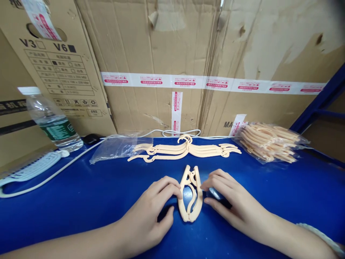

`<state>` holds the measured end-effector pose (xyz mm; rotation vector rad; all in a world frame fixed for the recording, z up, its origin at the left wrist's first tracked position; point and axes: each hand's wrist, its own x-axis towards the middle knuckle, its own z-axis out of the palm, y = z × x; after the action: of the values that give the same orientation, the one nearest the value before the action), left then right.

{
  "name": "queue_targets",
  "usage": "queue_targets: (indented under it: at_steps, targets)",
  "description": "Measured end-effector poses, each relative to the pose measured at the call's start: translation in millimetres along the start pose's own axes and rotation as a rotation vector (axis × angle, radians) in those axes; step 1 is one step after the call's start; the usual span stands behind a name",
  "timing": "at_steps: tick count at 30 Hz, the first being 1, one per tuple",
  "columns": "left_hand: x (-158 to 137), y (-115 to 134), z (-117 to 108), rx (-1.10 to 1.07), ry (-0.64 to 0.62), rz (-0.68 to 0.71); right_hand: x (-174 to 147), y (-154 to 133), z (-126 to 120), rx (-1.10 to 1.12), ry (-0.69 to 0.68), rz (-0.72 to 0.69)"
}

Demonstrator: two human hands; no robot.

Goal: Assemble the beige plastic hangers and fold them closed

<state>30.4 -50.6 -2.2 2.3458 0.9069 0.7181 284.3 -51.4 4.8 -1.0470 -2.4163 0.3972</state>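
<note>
A folded cream plastic hanger (pixel 199 201) lies on the blue table between my two hands, its two arms folded side by side and its hook tucked in. My left hand (pixel 155 207) rests at its left side, fingertips touching the edge and thumb held apart. On the other side, my right hand (pixel 229 196) has its fingers bent and thumb spread, index fingertip at or very near the right arm. Neither hand is closed around it. Beyond them lies a stack of unfolded cream hangers (pixel 172 149), arms stretched sideways and hooks toward the back.
Clear bags packed with folded hangers (pixel 269 140) lie at the back right. An empty-looking plastic bag (pixel 115 147), a water bottle (pixel 58 126) and a pale blue slatted object (pixel 35 167) are on the left. A white cable (pixel 67 165) runs along cardboard boxes (pixel 151 104).
</note>
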Motion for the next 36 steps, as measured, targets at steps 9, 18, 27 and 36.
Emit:
queue_targets:
  at_steps: [9,18,27,36]
  targets:
    - [-3.0,-3.6,1.4,0.093,-0.021,-0.024,0.1,-0.2,-2.3,-0.066,-0.082,-0.093]
    - [-4.3,-6.5,1.4,0.149,0.014,-0.024,1.2,0.6,-3.4,-0.103,-0.131,-0.069]
    - [-1.3,-9.7,-2.9,0.179,0.021,-0.017,0.0,2.1,-2.4,-0.137,-0.241,-0.026]
    - [0.1,-15.5,-10.8,0.161,0.01,0.003,-0.3,3.7,-4.0,-0.122,-0.282,-0.019]
